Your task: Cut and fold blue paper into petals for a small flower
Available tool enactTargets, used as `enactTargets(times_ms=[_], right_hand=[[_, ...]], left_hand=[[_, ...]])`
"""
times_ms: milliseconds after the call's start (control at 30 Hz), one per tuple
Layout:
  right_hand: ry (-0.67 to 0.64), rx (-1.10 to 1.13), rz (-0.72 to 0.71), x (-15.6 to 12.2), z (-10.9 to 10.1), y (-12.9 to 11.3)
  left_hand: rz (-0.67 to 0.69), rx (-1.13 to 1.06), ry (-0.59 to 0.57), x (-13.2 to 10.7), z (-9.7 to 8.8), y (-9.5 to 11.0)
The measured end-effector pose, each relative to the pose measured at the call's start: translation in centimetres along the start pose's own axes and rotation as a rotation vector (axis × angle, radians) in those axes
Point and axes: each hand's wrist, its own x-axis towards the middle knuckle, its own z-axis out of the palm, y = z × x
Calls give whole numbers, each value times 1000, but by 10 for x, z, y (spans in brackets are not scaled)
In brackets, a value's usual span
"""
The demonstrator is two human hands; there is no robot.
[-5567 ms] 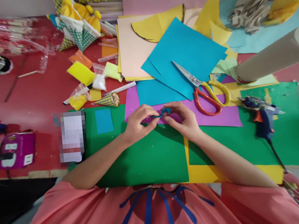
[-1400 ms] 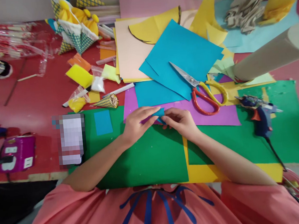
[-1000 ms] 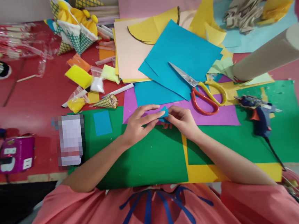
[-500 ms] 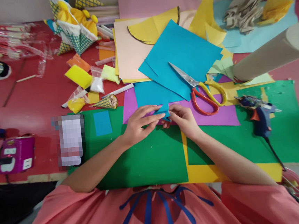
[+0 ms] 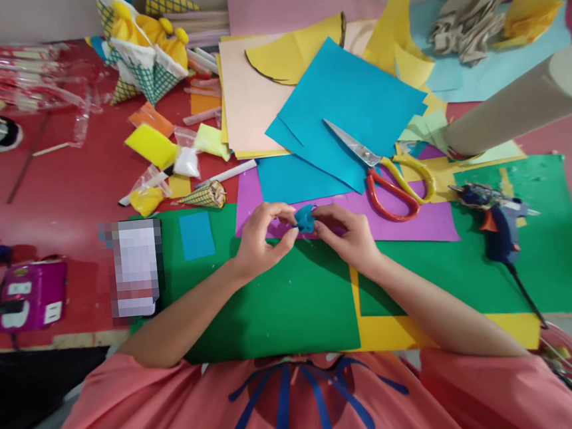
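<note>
Between my two hands is a small piece of blue paper, bent into a curled, folded shape. My left hand pinches its left end between thumb and fingertips. At its right end my right hand grips it the same way. Both hands are just above the purple sheet and the green sheet. A flat blue paper square lies to the left of my left hand. Large scissors with red and yellow handles rest open beyond my right hand, partly on blue sheets.
A glue gun lies at the right, its cord trailing over the front edge. Behind it leans a thick cardboard tube. At the left are a blurred-out phone, a purple power socket box, and a small checked cone.
The blue paper has gone from a folded piece with an upright flap to a tighter curl. My hands have shifted their grip to its two ends.
</note>
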Motion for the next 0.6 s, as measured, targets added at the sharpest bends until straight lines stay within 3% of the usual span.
enactTargets(times_ms=[233,600], right_hand=[[7,-38,-16,2,-1,-2],[-8,-160,-171,-3,1,-5]], left_hand=[[151,164,-57,4,0,1],[209,227,-102,3,2,-3]])
